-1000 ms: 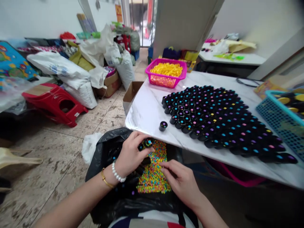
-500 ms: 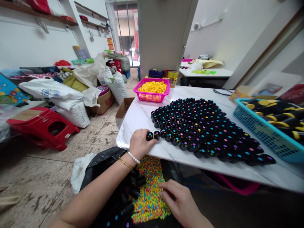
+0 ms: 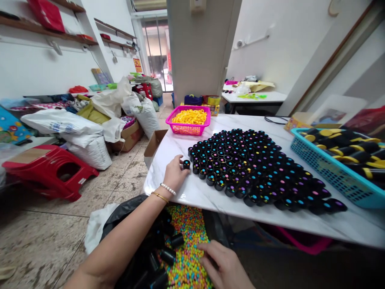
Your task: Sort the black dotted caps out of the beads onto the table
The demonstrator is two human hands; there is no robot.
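Note:
My left hand (image 3: 176,172) is at the table's near left edge, thumb and fingers around a small black cylinder (image 3: 186,164) that stands upright with coloured dots in its top. Just right of it, many similar black cylinders (image 3: 240,160) stand packed in a block, with blue, purple, pink or yellow dots in their tops. Below the table edge, my right hand (image 3: 224,263) hovers at a heap of small multicoloured beads (image 3: 186,237), thumb and forefinger slightly apart with nothing visible between them. Loose black cylinders (image 3: 167,255) lie at the heap's left, partly behind my left forearm.
On the white table (image 3: 168,184) are a pink basket (image 3: 188,129) of yellow pieces and a blue basket (image 3: 333,174) of black-and-yellow items. A black plastic bag (image 3: 120,216) borders the beads. A red stool (image 3: 51,170) and white sacks (image 3: 87,140) are on the left.
My left hand has moved the black cylinder forward and slightly left, up beside the block's left corner. My right hand stays over the beads, slightly lower in view. The camera view has shifted a little.

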